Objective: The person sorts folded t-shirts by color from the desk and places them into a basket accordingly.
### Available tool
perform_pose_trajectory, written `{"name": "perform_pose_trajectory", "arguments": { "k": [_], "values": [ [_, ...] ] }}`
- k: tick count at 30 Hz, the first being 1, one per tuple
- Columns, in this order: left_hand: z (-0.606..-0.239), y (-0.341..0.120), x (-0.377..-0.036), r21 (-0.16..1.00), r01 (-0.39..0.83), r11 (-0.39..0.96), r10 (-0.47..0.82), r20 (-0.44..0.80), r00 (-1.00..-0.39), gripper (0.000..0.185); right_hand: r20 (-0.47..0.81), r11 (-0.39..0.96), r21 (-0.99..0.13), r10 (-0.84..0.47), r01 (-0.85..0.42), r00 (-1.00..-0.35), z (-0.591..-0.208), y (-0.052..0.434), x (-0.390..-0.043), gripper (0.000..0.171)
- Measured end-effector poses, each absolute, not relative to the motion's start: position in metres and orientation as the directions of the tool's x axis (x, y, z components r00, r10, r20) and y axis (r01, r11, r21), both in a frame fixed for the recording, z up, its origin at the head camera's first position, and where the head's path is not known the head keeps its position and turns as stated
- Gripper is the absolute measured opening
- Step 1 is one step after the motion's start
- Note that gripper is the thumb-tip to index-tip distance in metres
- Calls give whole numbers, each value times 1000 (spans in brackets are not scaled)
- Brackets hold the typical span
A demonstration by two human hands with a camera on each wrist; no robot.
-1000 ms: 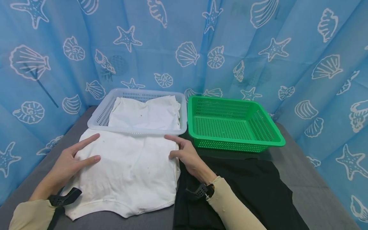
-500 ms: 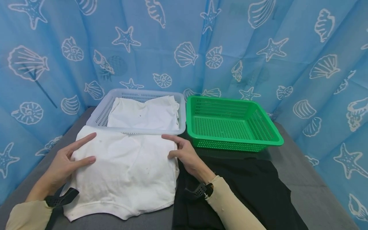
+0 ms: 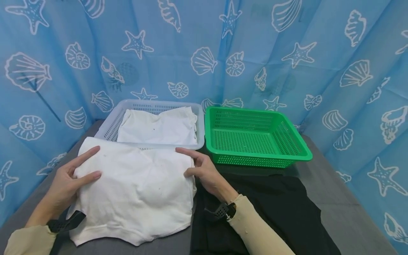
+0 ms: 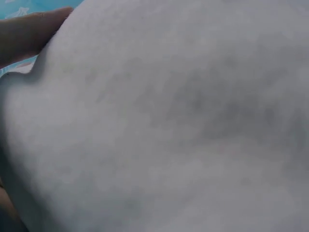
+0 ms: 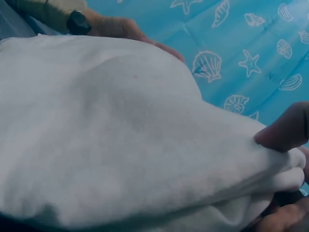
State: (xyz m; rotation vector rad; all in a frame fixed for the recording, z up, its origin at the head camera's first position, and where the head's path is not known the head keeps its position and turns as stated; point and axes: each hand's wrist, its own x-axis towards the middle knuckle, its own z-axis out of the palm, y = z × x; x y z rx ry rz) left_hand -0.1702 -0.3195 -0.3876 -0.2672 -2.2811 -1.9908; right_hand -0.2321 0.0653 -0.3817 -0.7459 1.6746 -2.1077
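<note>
A folded white cotton garment (image 3: 135,187) lies on the grey table (image 3: 338,198), between both hands. The left hand (image 3: 65,184) grips its left edge, fingers spread on top; the right hand (image 3: 204,171) pinches its right edge, thumb over the fold. Its far edge touches the pale plastic basket (image 3: 109,124) just beyond; a green plastic basket (image 3: 287,136) stands to the right, and black cloth (image 3: 274,209) lies under the right forearm.

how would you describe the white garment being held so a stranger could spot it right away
On the grey table, two baskets stand before the blue curtain. Just in front of the pale basket lies the folded white garment, gripped at both sides; its black neighbour lies flat and spread out.
</note>
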Motion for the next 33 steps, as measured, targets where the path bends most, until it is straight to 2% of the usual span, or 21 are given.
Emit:
{"name": "perform_pose_trajectory", "arguments": {
  "k": [7,17,24,30,33],
  "values": [
    [-387,-313,-178,969,199,145,71,191,-979,71,260,-321,-944,-568,-81,-781,-376,72,-231,70],
    [-385,-310,-175,969,194,151,43,190,-981,71,241,-235,-963,-521,-134,-819,-359,72,-228,70],
    [-372,-302,-176,900,148,411,2,162,-987,71,234,-136,-972,-463,-192,-855,-340,76,-222,72],
    [-352,-300,-184,846,130,517,-30,170,-985,72,243,-62,-969,-433,-240,-868,-319,82,-230,72],
    [-339,-301,-194,793,120,598,-24,167,-986,71,246,40,-956,-437,-292,-865,-306,85,-238,73]
  ]
}}
